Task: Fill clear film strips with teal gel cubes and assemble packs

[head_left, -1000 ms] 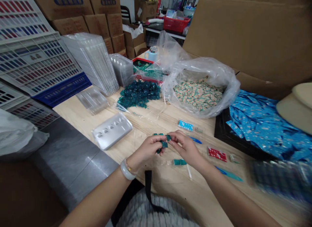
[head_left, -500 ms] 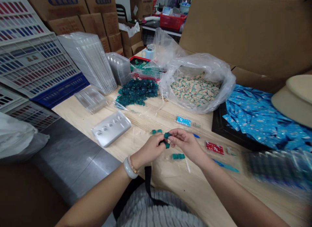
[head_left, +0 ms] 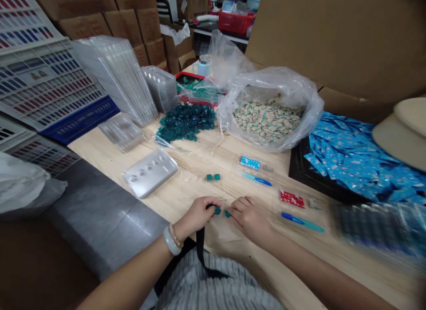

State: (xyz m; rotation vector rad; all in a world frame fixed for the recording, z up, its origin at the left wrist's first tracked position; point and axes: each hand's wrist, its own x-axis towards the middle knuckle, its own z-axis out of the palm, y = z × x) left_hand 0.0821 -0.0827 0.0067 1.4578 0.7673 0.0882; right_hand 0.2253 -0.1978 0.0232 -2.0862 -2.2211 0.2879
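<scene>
My left hand (head_left: 197,216) is closed on small teal wrapped pieces (head_left: 217,210) low over the wooden table (head_left: 199,168), near its front edge. My right hand (head_left: 248,214) lies beside it with fingers curled down on the table, a teal piece (head_left: 227,213) at its fingertips. Two more teal pieces (head_left: 213,177) lie a little farther out. A heap of dark teal pieces (head_left: 188,121) sits on clear plastic at the back.
A clear bag of pale sachets (head_left: 268,119) stands behind. Blue packets (head_left: 359,159) fill a black tray at right. A silver mould tray (head_left: 150,172), stacked clear trays (head_left: 116,79), two blue pens (head_left: 258,180), small blue and red packets (head_left: 292,198) lie around. Crates stand at left.
Both hands have dropped from above the table toward its front edge, still together with the teal pieces. The pair of teal pieces that lay under my right hand is no longer seen.
</scene>
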